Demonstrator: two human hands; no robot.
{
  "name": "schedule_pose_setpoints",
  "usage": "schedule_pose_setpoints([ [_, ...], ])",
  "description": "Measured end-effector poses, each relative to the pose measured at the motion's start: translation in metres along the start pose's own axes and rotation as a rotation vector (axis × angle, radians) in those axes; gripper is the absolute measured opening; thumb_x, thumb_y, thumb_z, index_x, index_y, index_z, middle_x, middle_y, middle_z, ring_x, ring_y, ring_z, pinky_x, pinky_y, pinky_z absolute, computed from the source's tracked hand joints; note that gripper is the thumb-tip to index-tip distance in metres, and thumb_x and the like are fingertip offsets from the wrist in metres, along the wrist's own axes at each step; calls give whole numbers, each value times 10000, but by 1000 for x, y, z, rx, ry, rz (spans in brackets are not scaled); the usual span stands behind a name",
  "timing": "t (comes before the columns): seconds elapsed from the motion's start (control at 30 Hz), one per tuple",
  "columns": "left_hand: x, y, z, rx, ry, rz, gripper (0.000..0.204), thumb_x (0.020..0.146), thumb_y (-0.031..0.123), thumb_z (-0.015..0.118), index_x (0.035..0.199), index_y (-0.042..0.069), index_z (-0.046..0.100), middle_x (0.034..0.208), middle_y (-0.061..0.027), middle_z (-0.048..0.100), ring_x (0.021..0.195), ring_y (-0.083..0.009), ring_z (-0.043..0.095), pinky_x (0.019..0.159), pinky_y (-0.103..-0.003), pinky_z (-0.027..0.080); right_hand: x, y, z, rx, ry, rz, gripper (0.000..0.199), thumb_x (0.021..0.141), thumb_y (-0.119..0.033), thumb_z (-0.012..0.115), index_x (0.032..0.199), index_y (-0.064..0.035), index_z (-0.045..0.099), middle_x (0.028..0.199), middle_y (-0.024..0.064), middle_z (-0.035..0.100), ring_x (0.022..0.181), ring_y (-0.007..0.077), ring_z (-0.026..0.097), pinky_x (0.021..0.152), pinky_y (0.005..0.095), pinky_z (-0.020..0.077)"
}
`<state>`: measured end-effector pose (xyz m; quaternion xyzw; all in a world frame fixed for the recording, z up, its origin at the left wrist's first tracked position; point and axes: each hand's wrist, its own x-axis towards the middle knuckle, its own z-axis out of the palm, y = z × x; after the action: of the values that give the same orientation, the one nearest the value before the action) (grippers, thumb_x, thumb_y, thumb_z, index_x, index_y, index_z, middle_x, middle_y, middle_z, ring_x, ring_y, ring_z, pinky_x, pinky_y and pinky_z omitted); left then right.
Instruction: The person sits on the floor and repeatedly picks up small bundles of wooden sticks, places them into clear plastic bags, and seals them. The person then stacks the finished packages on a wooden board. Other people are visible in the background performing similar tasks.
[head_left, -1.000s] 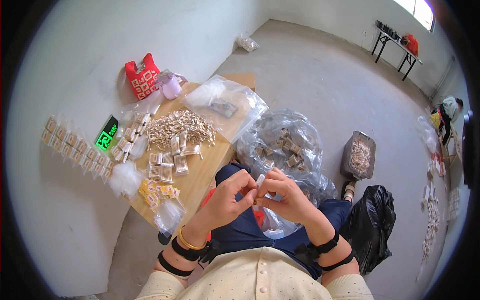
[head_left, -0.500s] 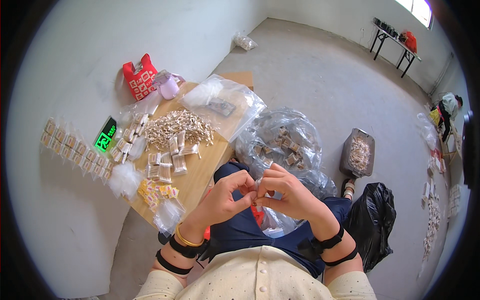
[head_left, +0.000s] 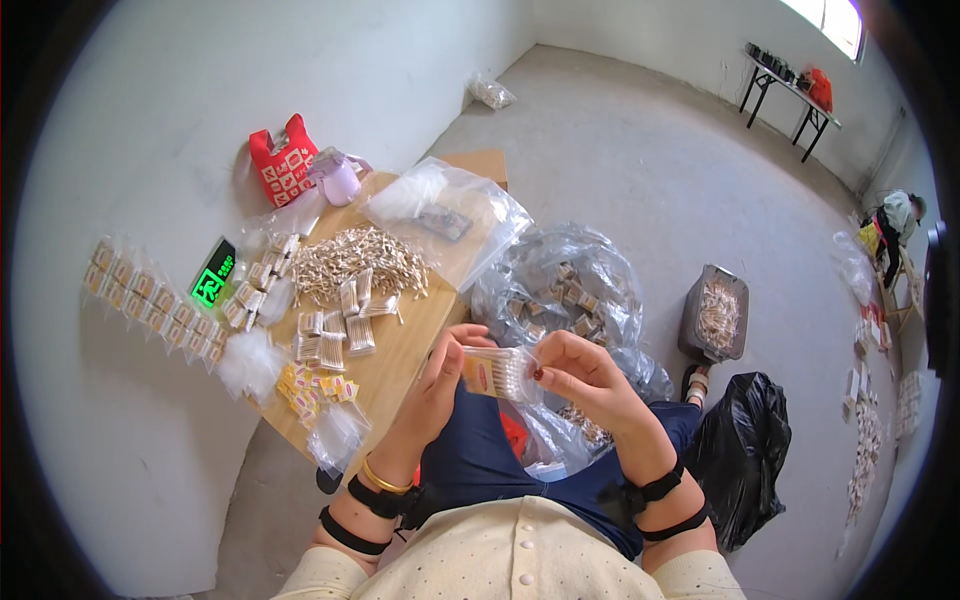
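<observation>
A small clear packet of cotton swabs [head_left: 503,374] with a yellow card inside is stretched between my hands, above my lap. My left hand [head_left: 440,385] grips its left end, thumb in front and fingers partly behind. The packet's right end is pinched between thumb and forefinger of my right hand [head_left: 588,385]. To the left, on the wooden table [head_left: 405,345], lie a heap of loose cotton swabs [head_left: 360,260], several small swab bundles [head_left: 335,340], yellow cards [head_left: 312,388] and empty clear bags [head_left: 338,432].
Filled packets [head_left: 155,300] stand in rows at the table's left. A large clear bag [head_left: 560,290] with bundles lies beyond my knees. Right of it are a grey bin of swabs [head_left: 716,315] and a black bag [head_left: 742,460]. Another person [head_left: 893,225] sits far right.
My hands have moved apart from a close pinch, and the packet of swabs now shows flat between them. My left hand's fingers have straightened.
</observation>
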<state>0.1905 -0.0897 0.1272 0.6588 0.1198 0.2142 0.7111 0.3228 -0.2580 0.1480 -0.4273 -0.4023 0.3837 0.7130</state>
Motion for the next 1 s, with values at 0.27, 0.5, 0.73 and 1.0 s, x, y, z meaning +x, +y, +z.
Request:
schedule_pose_setpoints([
  [0.27, 5, -10, 0, 70, 231, -96, 556, 1040, 474, 301, 901, 22, 594, 643, -10, 564, 498, -96, 501, 452, -243, 402, 10, 15, 8, -221, 282, 62, 167, 1005, -170, 491, 1049, -14, 531, 855, 39, 568, 793, 110, 541, 736, 271, 450],
  [0.5, 17, -11, 16, 298, 337, -24, 531, 1045, 383, 367, 798, -17, 614, 573, -56, 559, 444, -110, 518, 405, -279, 391, 38, 40, 29, -776, 570, -170, 170, 976, -175, 546, 1001, -12, 505, 754, 159, 607, 657, 295, 611, 613, 368, 473],
  [0.73, 21, -19, 6, 608, 361, 155, 494, 1027, 355, 440, 772, -33, 608, 512, -82, 533, 445, -156, 551, 416, -332, 379, 47, 51, 26, -756, 665, -175, 226, 994, -207, 524, 924, 7, 522, 731, 126, 589, 635, 210, 563, 588, 326, 454],
  [1.0, 31, -21, 10, 404, 394, 216, 404, 1012, 247, 495, 690, 7, 446, 551, -107, 397, 504, -146, 382, 487, -342, 330, 49, 58, 28, -644, 682, -146, 310, 1024, -289, 469, 907, -9, 535, 688, 78, 557, 605, 141, 511, 551, 299, 413],
])
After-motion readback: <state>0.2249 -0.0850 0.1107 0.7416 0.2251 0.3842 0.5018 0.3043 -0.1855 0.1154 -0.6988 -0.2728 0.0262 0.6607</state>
